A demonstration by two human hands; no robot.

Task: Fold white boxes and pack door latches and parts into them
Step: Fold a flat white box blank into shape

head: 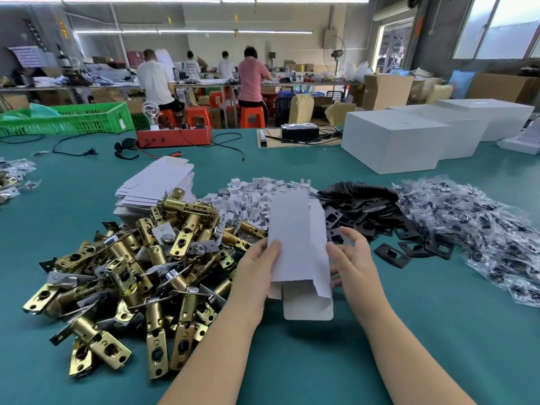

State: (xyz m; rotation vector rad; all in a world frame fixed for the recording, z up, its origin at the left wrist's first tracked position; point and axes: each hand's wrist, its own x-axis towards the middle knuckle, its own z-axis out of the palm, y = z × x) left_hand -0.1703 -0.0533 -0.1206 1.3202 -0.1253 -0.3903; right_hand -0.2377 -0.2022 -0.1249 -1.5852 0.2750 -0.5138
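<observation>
Folding step: left hand (257,258) pinches box (298,252), right hand (352,258) fingers apart beside it; next, tuck flaps, add latch (187,211).

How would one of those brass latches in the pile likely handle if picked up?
A brass latch is probably stiff and heavy for its size, being solid-looking metal. Its round barrel might roll, though the flat faceplate should stop it. Neighbours in the latch pile may shift.
</observation>
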